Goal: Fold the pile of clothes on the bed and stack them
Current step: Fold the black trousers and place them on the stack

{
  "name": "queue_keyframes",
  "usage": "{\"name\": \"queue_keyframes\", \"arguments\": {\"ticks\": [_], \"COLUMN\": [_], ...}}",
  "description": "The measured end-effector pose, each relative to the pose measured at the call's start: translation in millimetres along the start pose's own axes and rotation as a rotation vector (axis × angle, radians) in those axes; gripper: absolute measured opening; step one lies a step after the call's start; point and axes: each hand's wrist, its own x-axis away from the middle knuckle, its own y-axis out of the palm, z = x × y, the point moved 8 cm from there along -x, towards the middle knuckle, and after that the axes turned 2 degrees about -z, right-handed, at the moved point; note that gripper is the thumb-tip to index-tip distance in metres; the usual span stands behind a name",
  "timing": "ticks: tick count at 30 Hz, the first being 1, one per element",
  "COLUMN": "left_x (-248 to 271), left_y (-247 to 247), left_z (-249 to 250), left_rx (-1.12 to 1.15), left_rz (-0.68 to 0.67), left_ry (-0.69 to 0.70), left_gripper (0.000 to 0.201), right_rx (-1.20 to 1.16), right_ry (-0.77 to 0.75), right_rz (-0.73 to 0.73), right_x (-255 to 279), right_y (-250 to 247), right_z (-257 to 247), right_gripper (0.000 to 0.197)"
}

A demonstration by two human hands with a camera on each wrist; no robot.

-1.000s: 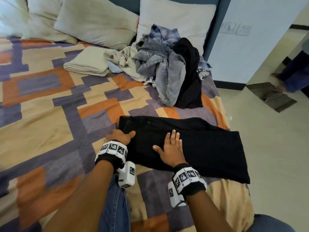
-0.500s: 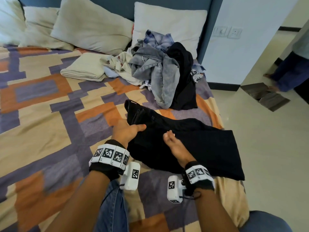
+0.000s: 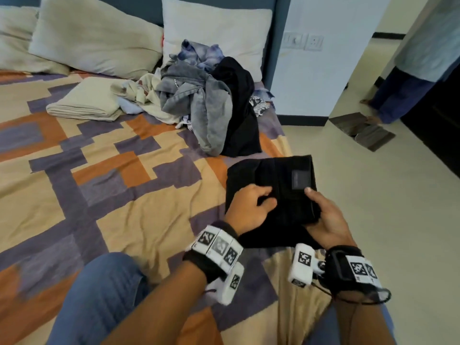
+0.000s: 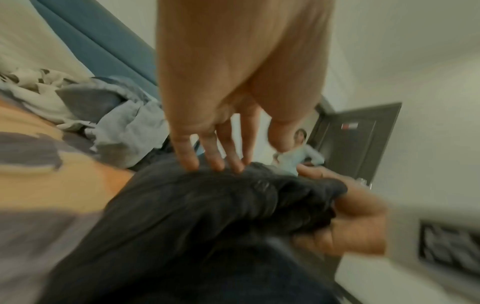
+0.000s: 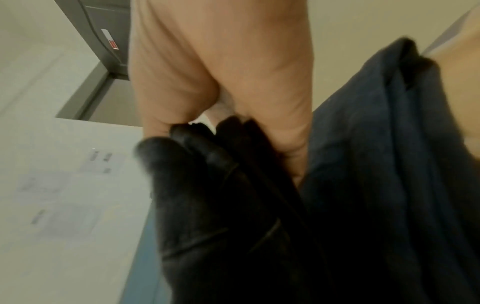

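Black trousers (image 3: 273, 180), folded into a thick bundle with a grey patch on top, lie at the bed's right edge. My left hand (image 3: 261, 196) rests on the bundle's near left part. In the left wrist view its fingertips (image 4: 213, 164) are straight and press on the dark cloth (image 4: 194, 216), thumb apart. My right hand (image 3: 317, 207) grips the bundle's right side with the thumb on top beside the patch. In the right wrist view black cloth (image 5: 233, 205) fills the palm and hides the fingers. The unfolded pile (image 3: 199, 105) lies against the pillows.
A folded cream cloth (image 3: 84, 100) lies left of the pile. The patterned bedspread (image 3: 112, 183) stretches left. My knee in blue jeans (image 3: 99, 295) rests on the bed's near part. Bare floor (image 3: 373, 220) lies right of the bed, and a person (image 3: 410, 78) stands there.
The trousers lay stretched out; now they are folded over into a short bundle further right. Both hands moved right, and my right hand went from lying flat to gripping the bundle.
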Motion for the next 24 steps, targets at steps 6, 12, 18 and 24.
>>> {"name": "queue_keyframes", "arguments": {"ticks": [6,12,18,24], "left_x": [24,27,23,-22], "left_y": [105,115,112,-7], "left_z": [-60,-68,-57,-85], "left_rx": [-0.653,-0.783,-0.54,0.465], "left_rz": [-0.395,-0.267,-0.444,0.237], "left_ry": [0.121,0.193,0.201,-0.183], "left_gripper": [0.101,0.107,0.101,0.02], "right_rx": [0.308,0.718,0.921,0.982], "right_ry": [0.034,-0.285,-0.443,-0.077], "right_rz": [0.262,0.355,0.458,0.582], "right_x": [-28,-22,-10,-1], "right_y": [-57,-56,-59,-95], "right_z": [16,10,-2,20], "right_gripper": [0.029,0.033,0.044,0.082]}}
